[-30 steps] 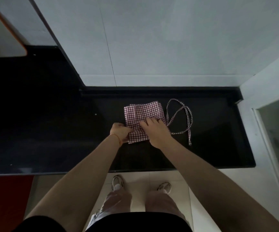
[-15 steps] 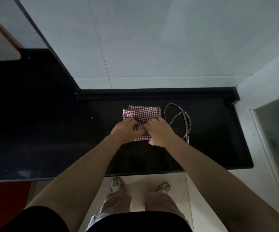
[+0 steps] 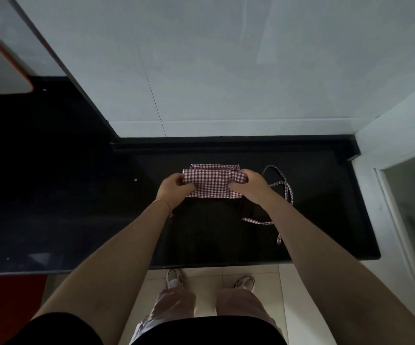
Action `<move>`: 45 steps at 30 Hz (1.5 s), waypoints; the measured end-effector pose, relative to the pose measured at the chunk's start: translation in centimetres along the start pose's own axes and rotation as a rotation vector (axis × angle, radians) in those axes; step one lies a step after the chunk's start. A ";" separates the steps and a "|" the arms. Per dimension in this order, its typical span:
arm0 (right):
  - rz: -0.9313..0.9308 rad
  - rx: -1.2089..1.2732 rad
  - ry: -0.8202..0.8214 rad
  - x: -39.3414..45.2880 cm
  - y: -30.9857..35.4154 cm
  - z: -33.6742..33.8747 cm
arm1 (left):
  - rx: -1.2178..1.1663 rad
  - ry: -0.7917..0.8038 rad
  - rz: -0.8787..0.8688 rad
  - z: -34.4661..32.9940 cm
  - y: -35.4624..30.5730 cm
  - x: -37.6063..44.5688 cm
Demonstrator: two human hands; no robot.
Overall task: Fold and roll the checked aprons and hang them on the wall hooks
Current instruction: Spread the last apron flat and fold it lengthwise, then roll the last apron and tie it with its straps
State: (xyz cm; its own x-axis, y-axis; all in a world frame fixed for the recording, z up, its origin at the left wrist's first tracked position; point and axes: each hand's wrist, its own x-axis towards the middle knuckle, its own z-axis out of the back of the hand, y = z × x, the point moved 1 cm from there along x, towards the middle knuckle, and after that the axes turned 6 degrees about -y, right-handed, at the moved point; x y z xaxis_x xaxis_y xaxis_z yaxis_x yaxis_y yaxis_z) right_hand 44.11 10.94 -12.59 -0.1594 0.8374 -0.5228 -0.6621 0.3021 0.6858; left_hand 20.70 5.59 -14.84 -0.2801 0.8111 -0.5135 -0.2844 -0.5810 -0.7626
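A red-and-white checked apron (image 3: 212,181), folded into a short wide bundle, lies on the black countertop (image 3: 76,207). My left hand (image 3: 174,189) grips its left end with curled fingers. My right hand (image 3: 247,185) grips the right end, thumb over the cloth. The apron's checked ties (image 3: 282,188) trail loose to the right in a loop, and one strand (image 3: 258,222) runs under my right forearm. No wall hooks are in view.
A pale tiled wall (image 3: 226,70) rises behind the counter. A white door frame (image 3: 400,195) stands at the right end. The counter's front edge (image 3: 226,263) runs above my shoes on the light floor. A white, orange-edged object (image 3: 4,70) sits at the upper left.
Both hands moved from the middle of the cloth out to its two ends. The near part of the apron has been turned over, making the bundle shorter and thicker. The ties shifted nearer.
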 end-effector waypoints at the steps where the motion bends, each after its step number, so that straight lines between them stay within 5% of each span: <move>1: -0.025 0.000 0.016 0.2 0.0 0.1 | 0.008 -0.021 0.016 -0.2 0.0 0.1; 13: -0.032 -0.240 -0.134 2.5 2.4 -1.3 | 0.154 -0.081 0.088 -0.5 -1.4 1.4; 16: -0.155 -0.158 -0.155 3.1 2.5 -1.4 | 0.214 -0.161 0.130 -1.1 -1.3 1.5; 28: -0.655 0.106 0.249 3.6 4.1 0.8 | 0.325 -0.143 0.118 -0.9 -0.9 1.5; 39: -0.650 0.156 0.196 3.1 2.6 -0.1 | 0.189 -0.148 0.122 -0.6 0.0 1.0; 42: -0.578 0.197 0.196 2.5 3.7 0.3 | 0.073 -0.093 0.163 0.2 -0.2 1.0; 45: -0.400 0.186 0.254 1.7 6.3 1.7 | 0.199 0.017 0.049 2.0 -2.4 1.1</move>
State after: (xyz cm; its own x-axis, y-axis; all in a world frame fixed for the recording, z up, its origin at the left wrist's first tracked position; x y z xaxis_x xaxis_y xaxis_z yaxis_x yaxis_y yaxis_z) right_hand 40.94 15.08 -8.31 -0.1087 0.5096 -0.8535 -0.5698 0.6716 0.4736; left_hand 19.19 7.75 -12.81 -0.2831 0.7819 -0.5555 -0.4473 -0.6200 -0.6446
